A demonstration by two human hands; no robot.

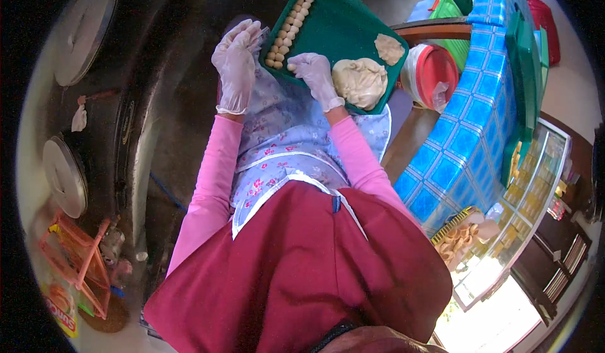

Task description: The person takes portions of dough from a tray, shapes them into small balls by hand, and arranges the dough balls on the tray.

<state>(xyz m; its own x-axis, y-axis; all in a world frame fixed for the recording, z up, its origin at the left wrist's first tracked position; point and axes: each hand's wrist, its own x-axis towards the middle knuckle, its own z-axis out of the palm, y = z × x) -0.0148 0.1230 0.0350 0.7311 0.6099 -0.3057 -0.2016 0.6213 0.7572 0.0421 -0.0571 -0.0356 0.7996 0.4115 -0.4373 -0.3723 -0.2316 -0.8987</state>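
A green tray (340, 16) rests on my lap over a flowered apron. Along its left side run two rows of small pale dough balls (291, 28). In its near right corner lies a large lump of dough (360, 82), with a flatter dough piece (390, 49) beyond it. My right hand (315, 77), in a clear glove, pinches a small dough ball (291, 67) at the near end of the rows. Just left of the tray, my gloved left hand (236, 66) is raised with its fingers curled together; what they hold, if anything, is hidden.
A table with a blue checked cover (454, 129) stands to my right. Between it and the tray is a tub with a red lid (437, 72). Round metal lids (65, 175) and an orange basket (79, 261) are on the left. A glass display case (529, 195) stands at the right.
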